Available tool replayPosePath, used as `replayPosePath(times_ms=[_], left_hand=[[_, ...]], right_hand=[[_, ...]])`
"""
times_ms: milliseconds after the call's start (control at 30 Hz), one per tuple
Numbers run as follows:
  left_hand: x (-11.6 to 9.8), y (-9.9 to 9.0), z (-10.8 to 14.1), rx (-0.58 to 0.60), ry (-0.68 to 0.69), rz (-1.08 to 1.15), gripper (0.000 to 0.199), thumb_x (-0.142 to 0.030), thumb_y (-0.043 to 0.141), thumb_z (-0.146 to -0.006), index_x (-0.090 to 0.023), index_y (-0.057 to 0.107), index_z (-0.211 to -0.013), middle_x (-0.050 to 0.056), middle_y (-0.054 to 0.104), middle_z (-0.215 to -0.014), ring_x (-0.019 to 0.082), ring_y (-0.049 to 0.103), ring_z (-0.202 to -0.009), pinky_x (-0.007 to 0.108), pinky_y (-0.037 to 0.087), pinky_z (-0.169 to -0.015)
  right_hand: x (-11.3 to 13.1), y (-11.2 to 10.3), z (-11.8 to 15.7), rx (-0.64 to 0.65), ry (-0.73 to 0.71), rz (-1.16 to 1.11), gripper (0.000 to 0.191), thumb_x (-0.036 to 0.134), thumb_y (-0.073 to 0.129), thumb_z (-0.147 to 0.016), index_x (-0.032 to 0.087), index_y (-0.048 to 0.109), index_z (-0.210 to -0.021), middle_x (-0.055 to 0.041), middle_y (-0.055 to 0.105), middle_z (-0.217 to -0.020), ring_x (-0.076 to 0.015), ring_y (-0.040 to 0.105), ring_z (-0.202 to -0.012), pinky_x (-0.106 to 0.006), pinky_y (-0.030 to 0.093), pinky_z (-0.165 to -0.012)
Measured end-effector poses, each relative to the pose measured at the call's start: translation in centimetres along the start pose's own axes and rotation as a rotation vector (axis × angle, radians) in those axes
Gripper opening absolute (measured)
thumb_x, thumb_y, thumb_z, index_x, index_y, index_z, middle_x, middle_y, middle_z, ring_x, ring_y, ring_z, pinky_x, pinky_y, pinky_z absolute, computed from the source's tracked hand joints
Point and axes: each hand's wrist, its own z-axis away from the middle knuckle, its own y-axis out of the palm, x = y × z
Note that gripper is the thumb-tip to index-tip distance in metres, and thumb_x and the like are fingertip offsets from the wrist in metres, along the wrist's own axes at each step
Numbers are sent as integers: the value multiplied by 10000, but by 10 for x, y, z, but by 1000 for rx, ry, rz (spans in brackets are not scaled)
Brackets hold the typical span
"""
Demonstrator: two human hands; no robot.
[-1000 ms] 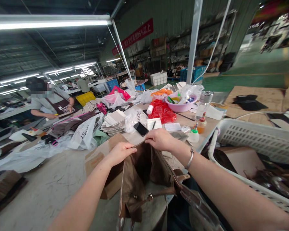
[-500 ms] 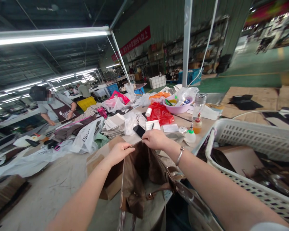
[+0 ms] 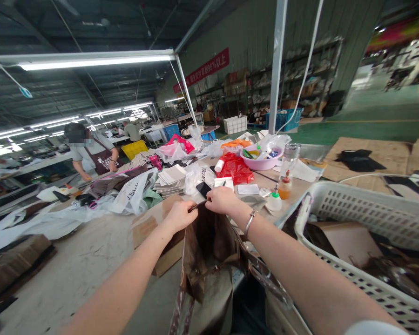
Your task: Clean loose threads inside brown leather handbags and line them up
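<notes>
A brown bag (image 3: 195,260) hangs with its mouth towards me at the table edge, its handles wrapped in clear plastic. My left hand (image 3: 180,215) pinches the bag's far top rim. Just to its right, my right hand (image 3: 224,201) is closed on the same rim, with a metal bracelet on that wrist. Right behind the hands a dark phone (image 3: 203,188) lies on the table. A cardboard box (image 3: 169,256) sits beside the bag, under my left forearm. The depth of the bag's inside is dark.
At right stands a white perforated basket (image 3: 356,200) with brown pieces inside. A purple basin (image 3: 261,162), a red plastic bag (image 3: 234,167) and small bottles (image 3: 274,202) crowd the table (image 3: 94,260). Brown stacked pieces (image 3: 17,265) lie at left. A co-worker (image 3: 96,153) stands across the table.
The view has turned slightly left, so the scene sits further right and lower. Both hands still hold the bag's rim, now a little closer together, and the bag's opening looks narrower.
</notes>
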Motion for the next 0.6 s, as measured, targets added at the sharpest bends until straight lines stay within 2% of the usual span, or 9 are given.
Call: replayPosePath(times_ms=[167, 333, 467, 533, 600], left_hand=[[-2, 5, 0, -70, -37, -116, 243, -191, 446, -762, -152, 685, -737, 55, 676, -696, 154, 586, -664, 244, 375, -622], [-4, 6, -1, -76, -32, -162, 252, -167, 436, -773, -146, 685, -745, 73, 674, -703, 174, 596, -679, 259, 390, -631], [4, 6, 1, -62, -3, -69, 266, -208, 433, -822, -144, 685, -765, 64, 668, -708, 177, 596, -697, 260, 401, -651], [10, 6, 4, -21, 2, 24, 303, -273, 418, -856, -147, 685, -791, 49, 666, -706, 175, 595, -697, 258, 412, -656], [15, 5, 6, 29, 17, 148, 337, -333, 398, -877, -158, 686, -891, 36, 685, -790, 177, 604, -756, 256, 431, -696]], right_hand=[[8, 3, 4, -21, 56, 4, 312, 320, 449, -800, 210, 713, -926, -82, 686, -963, -220, 614, -915, -280, 458, -753], [13, 5, -1, -26, 56, 34, 314, 321, 448, -799, 193, 717, -896, -97, 689, -952, -245, 618, -913, -303, 462, -741], [13, 7, -5, -16, 59, 58, 318, 307, 451, -807, 172, 715, -920, -112, 685, -967, -254, 616, -916, -309, 458, -749], [8, 7, -5, 0, -9, 48, 307, 290, 446, -825, 191, 715, -933, -94, 685, -983, -240, 608, -935, -294, 449, -758], [0, 7, -2, 19, -89, 21, 301, 291, 435, -855, 220, 711, -952, -69, 684, -1000, -220, 602, -947, -274, 441, -760]])
